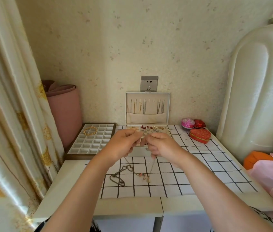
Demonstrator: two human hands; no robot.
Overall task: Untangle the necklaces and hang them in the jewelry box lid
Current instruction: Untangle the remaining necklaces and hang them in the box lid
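Note:
My left hand (124,143) and my right hand (161,144) are raised side by side above the checked cloth (199,173), each pinching an end of a thin necklace (145,176). Its two strands hang down to a small pink pendant just above the cloth. A dark chain necklace (118,177) lies in a loose heap on the cloth below my left hand. Behind my hands stands the open jewelry box; its upright lid (147,95) holds several hung necklaces (145,107), their ends tucked in a pocket. The box base is partly hidden by my hands.
A white compartment tray (106,131) holding gold bangles (90,130) sits at the left. Heart-shaped boxes (200,135), pink and red, stand at the back right. A curtain (11,114) hangs on the left; a padded headboard (253,97) and folded clothes are on the right.

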